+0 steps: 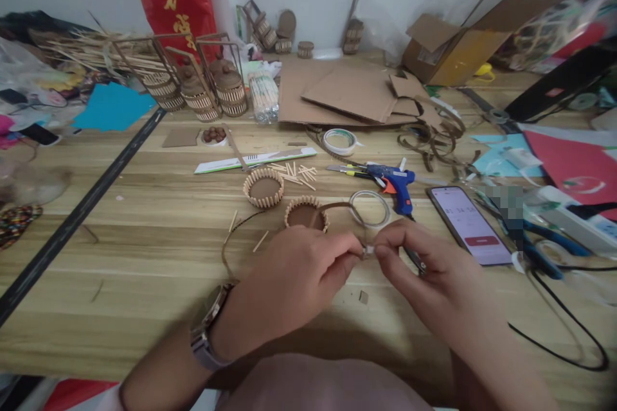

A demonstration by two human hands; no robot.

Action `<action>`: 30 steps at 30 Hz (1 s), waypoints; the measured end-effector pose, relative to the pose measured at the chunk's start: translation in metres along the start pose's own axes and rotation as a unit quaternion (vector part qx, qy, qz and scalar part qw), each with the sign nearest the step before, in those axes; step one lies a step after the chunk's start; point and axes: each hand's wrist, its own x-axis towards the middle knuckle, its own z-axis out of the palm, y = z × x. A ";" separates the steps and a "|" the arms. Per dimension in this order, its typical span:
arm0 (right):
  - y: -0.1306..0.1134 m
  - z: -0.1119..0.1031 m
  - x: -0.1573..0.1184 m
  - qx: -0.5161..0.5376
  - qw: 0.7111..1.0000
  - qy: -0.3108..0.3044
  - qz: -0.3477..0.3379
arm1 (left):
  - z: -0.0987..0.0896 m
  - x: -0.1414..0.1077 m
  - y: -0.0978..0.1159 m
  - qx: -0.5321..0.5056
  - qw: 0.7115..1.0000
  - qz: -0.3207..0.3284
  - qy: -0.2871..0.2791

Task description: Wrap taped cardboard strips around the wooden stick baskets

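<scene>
My left hand (308,270), closed in a pinch, grips the end of a thin brown paper strip (337,207) that curves up over a small round basket (304,213) of matchsticks. Facing it, my right hand (429,273) is also pinched. Between the fingertips shows a small whitish piece (369,249), which looks like tape; the fingers partly hide it. Just behind the hands lies a roll of tape (370,208). A second matchstick basket (263,187) stands further left, and loose matchsticks (296,174) are scattered beyond it.
A blue glue gun (396,183) lies behind the right hand, with a phone (470,225) to its right. Pliers (549,237) and a black cable (573,334) are at the right. Finished handled baskets (202,99), cardboard sheets (347,93) and an open box (457,45) stand at the back.
</scene>
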 end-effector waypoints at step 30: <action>0.021 -0.017 -0.013 -0.122 0.974 -0.020 -0.188 | -0.013 0.000 -0.002 -0.233 0.945 -0.122 -0.192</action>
